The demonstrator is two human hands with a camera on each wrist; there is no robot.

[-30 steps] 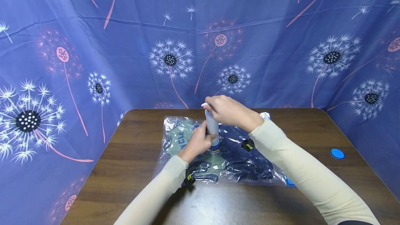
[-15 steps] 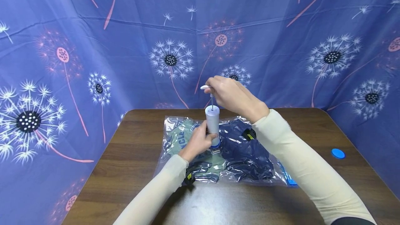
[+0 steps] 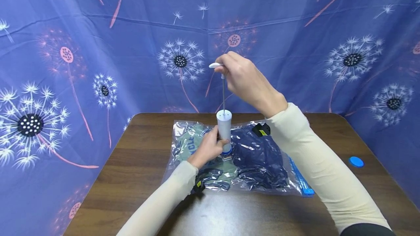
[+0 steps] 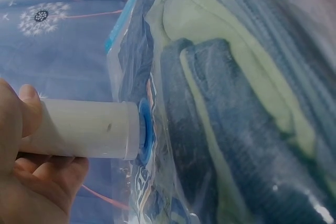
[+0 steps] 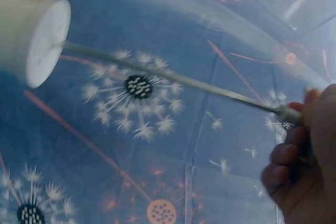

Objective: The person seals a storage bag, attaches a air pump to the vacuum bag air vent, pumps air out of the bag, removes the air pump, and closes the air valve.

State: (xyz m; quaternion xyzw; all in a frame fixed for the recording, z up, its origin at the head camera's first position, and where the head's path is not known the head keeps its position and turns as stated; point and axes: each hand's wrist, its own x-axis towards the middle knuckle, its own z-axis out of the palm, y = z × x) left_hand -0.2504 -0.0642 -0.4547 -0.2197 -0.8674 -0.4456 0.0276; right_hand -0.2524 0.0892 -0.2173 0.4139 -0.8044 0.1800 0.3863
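Inspector: Report, from the left.

Operator: On the worktop (image 3: 137, 163) I find a clear bag (image 3: 178, 126), a green garment (image 3: 184, 145) at its left. The left hand (image 3: 209, 148) has its grip wrapped round the lower part of a white pump (image 3: 224, 126). The pump stands upright near the bag's middle, a blue fitting (image 4: 147, 135) at its foot.

Inspector: Above it?

Operator: A white handle (image 3: 214, 65) tops a slim rod (image 3: 224, 95), which stands well out of the pump. The right hand (image 3: 246, 77) holds the handle, its grip narrow, fingers curled.

Inspector: Further right?

Operator: A dark garment (image 3: 259, 152) in the same bag, a blue strip (image 3: 307, 191) at its right edge, and, well apart, a blue disc (image 3: 356, 161).

Inspector: Hazards?

Operator: In my judgement, a slack left grip could let the pump tip off the fitting, since the folds beneath look soft. A sideways pull on the rod could bend it.

Inspector: Unverified items?

Operator: I cannot confirm that the fitting seals. The pump hides some left fingers. The right sleeve (image 3: 315, 159) covers part of the bag's right side. The right wrist view is blurred and cuts off the pump.
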